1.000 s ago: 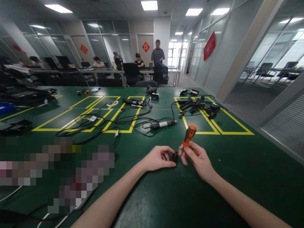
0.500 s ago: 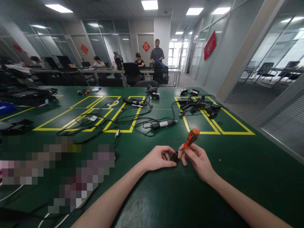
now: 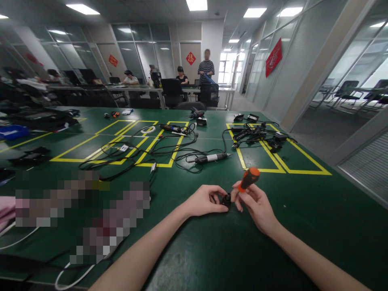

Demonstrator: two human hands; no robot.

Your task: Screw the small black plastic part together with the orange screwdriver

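My left hand (image 3: 208, 201) is closed around a small black part (image 3: 226, 199) at the tabletop, its thumb and fingers pinching it from the left. The part shows a round opening on top; its exact kind is too small to make out. In my right hand (image 3: 256, 205) is a screwdriver with an orange and black handle (image 3: 250, 178). The handle leans up and to the right above the fingers, and the shaft is hidden by the hand. My right fingertips are close beside the black part.
Beyond my hands on the green table (image 3: 200, 246) lies a grey and black electric screwdriver (image 3: 212, 158) with its cable. Black cables and parts (image 3: 257, 134) are heaped at the back right. A power drill (image 3: 196, 113) lies at the far edge. People sit and stand behind.
The view has turned slightly left, so everything sits a little further right. The screwdriver handle leans a bit more to the right, and the right fingertips are slightly farther from the black part.
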